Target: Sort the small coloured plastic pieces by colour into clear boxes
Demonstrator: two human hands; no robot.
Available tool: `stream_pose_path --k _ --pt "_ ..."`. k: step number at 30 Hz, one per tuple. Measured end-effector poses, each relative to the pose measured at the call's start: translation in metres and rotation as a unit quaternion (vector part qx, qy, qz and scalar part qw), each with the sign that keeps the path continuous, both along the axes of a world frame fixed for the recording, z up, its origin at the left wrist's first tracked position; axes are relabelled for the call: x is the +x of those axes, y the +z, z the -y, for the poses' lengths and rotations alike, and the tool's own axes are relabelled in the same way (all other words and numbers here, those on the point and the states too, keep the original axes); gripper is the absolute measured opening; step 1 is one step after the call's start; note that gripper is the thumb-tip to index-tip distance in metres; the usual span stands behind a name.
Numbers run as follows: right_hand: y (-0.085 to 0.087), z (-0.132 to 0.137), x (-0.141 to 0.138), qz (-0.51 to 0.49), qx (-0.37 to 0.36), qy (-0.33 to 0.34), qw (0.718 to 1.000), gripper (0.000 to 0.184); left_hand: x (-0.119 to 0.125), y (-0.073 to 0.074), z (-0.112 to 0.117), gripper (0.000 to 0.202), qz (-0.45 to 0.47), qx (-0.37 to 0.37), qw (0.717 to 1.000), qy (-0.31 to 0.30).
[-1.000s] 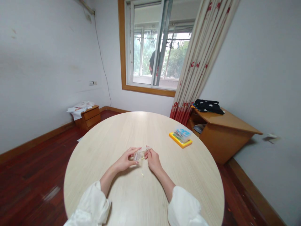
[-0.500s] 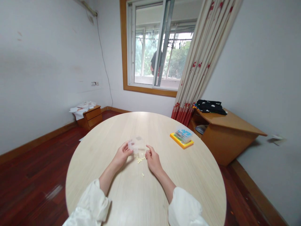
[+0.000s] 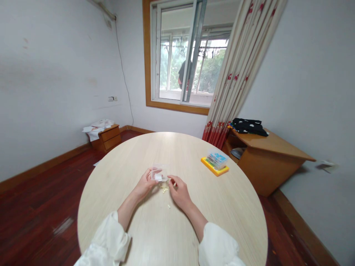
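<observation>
My left hand (image 3: 144, 184) is closed around the left side of a small clear plastic box (image 3: 159, 173), which it holds tilted just above the round table. A white patch shows at the box's lower part. Close by the box's lower right corner is my right hand (image 3: 179, 190), its fingers bent with a gap between thumb and forefinger. Whether its fingertips touch the box is hard to make out. Beneath the box, between the hands, lies a small heap of pale yellow pieces (image 3: 164, 189). One loose piece (image 3: 169, 207) sits nearer to me.
On the right of the round table (image 3: 133, 236) stands a yellow tray (image 3: 215, 168) with clear and blue cases (image 3: 217, 159) on it. Beyond is a wooden cabinet (image 3: 266, 162) with folded dark cloth (image 3: 248, 126). A person (image 3: 183, 74) is outside the window.
The clear box has turned in my left hand and now shows a boxier shape with a white patch. My right hand has shifted slightly left and down.
</observation>
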State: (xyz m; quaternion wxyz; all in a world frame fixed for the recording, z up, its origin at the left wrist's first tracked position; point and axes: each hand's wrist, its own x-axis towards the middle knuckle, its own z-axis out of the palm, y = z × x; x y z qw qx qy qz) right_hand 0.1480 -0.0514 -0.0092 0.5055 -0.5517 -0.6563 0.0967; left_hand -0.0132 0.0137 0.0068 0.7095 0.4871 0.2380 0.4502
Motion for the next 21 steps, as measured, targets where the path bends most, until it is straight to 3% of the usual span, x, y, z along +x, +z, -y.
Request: stream_pose_path --k 8,12,15,21 --pt "0.003 0.002 -0.001 0.061 0.026 0.019 0.998 0.022 0.000 0.000 0.004 0.056 -0.018 -0.023 0.999 -0.036" --pt "0.003 0.000 0.003 0.067 0.019 0.002 0.998 0.021 0.000 0.002 0.006 0.071 -0.029 -0.038 0.998 -0.033" --pt "0.001 -0.003 0.020 0.077 0.017 -0.053 0.996 0.022 -0.002 0.005 0.006 0.078 -0.037 -0.059 0.998 -0.006" --pt "-0.008 -0.006 0.082 0.105 -0.007 -0.217 0.971 0.024 -0.003 0.010 0.005 0.065 -0.043 -0.071 0.996 0.025"
